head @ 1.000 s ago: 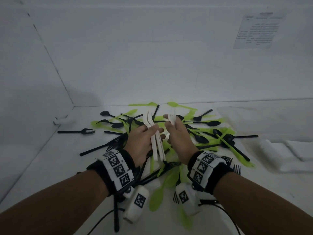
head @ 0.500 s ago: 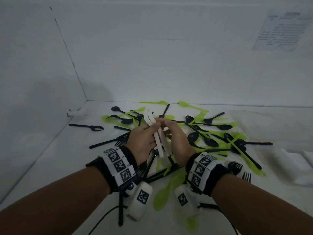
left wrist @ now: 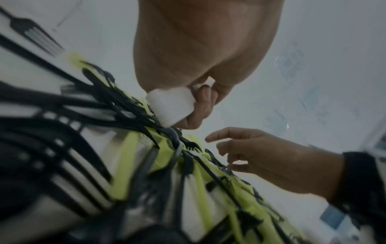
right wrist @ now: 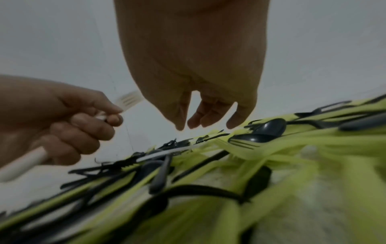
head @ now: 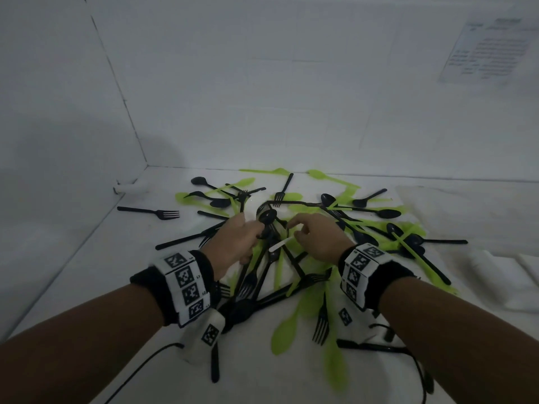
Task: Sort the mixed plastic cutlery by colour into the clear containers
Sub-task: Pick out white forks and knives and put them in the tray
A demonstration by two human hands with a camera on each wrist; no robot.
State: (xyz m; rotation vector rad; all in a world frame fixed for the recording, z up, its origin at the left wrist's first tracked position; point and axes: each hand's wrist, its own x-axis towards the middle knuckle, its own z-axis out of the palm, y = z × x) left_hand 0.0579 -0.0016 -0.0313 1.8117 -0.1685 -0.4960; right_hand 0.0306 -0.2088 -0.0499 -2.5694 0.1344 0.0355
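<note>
A: What's different from a second ago?

B: The right hand (head: 316,242) was up beside the left hand (head: 233,243), passing over a white piece. Now it hangs low over the cutlery pile (head: 291,258), fingers loose and apart, holding nothing, as the right wrist view shows. The left hand stays curled tight round the white cutlery (right wrist: 23,163), a fork head poking out past its knuckles.

A: So what does that mean for the sorting?

B: I'd judge the whites are being gathered first, with another pick coming. A white handle (head: 281,244) lies on the pile just under the right fingers. Green and black pieces remain mixed, so it's early.

A: And the surroundings?

B: A white table (head: 87,275) set into a white corner, dim light, a printed sheet (head: 490,51) on the wall to the pile's far right. Clear containers show faintly at the pile's right; I can't tell their contents.
</note>
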